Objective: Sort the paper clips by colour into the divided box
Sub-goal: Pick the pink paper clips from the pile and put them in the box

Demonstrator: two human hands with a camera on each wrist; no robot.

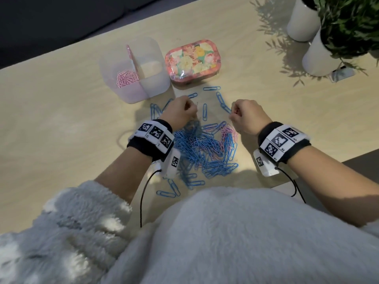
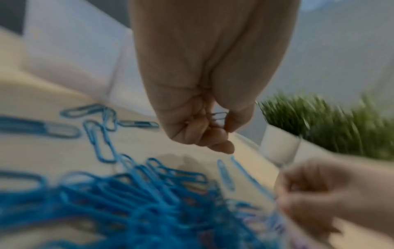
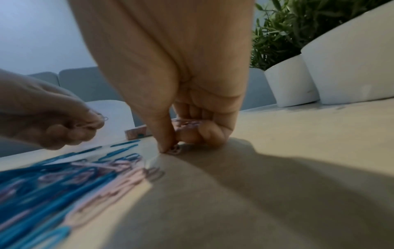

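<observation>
A heap of blue paper clips with a few pink ones lies on the table between my wrists. My left hand hovers over the heap's far left side, fingers curled round paper clips; their colour is unclear. My right hand is at the heap's right edge, curled round several pink clips while its thumb and finger pinch another pink clip on the table. The translucent divided box stands behind the left hand, with pink clips in its left compartment.
A flowered tin sits right of the box. Two white plant pots stand at the back right. Loose blue clips lie scattered between the tin and the heap. The table's near edge runs under my right forearm.
</observation>
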